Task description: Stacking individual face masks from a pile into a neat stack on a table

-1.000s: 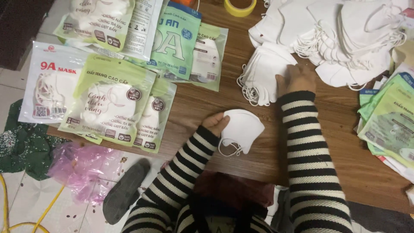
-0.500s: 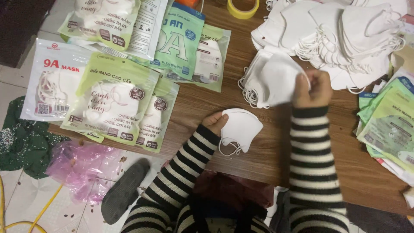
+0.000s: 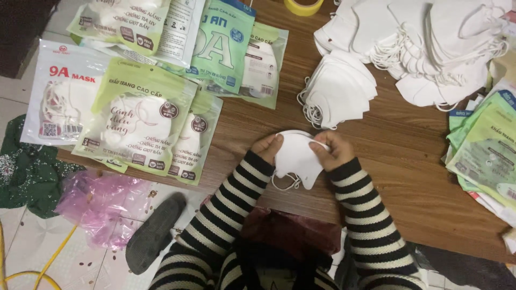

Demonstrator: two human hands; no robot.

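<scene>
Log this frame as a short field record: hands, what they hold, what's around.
left hand: grips the left edge of a white mask
right hand: grips the same mask's right edge
mask: folded, ear loop hanging below, held just over the table
small stack: white masks beyond the hands
big heap: loose white masks, far right
left side: packed masks in green and white pouches
right edge: more green pouches
top: yellow tape roll
floor: dark slipper, pink plastic bag
</scene>
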